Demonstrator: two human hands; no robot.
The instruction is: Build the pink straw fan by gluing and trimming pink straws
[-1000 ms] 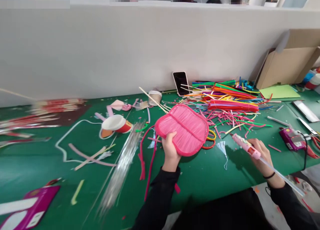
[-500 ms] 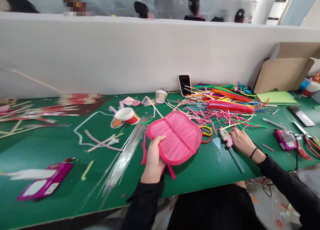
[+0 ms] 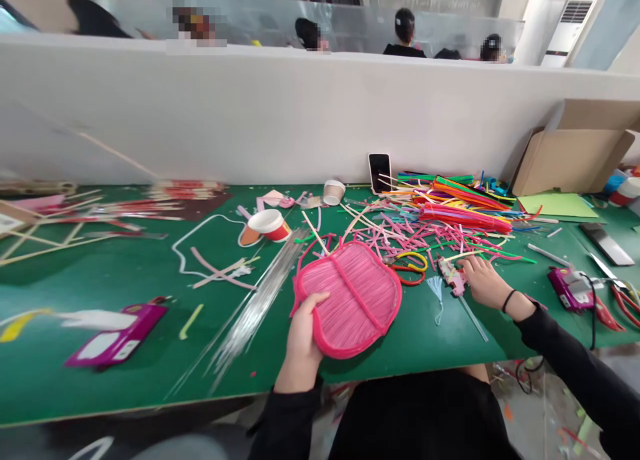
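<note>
My left hand (image 3: 303,343) grips the lower left edge of a pink pipe-cleaner panel (image 3: 360,313), thumb lying on its face. This rounded panel has a thick rim and a raised rib across the middle; loose pink strands stick out behind its upper left. Over on the right, the fingers of my right hand (image 3: 484,283) are curled down at a small pink glue gun (image 3: 456,283) lying on the table. A clear glue stick (image 3: 473,319) extends from the gun. Beside it lie a light blue tassel (image 3: 437,293) and scissors with yellow and red handles (image 3: 413,268).
Cut pink pieces (image 3: 395,230) and coloured pipe-cleaner bundles (image 3: 465,217) cover the back right, near a propped phone (image 3: 380,173). Silvery wires (image 3: 255,313), a paper cup (image 3: 270,225) and a purple device (image 3: 117,337) are left. A cardboard box (image 3: 575,153) stands far right.
The panel has tilted and moved slightly down; strands hanging below it are out of sight, and strands now show above it. My right hand stays at the glue gun. The camera view has shifted.
</note>
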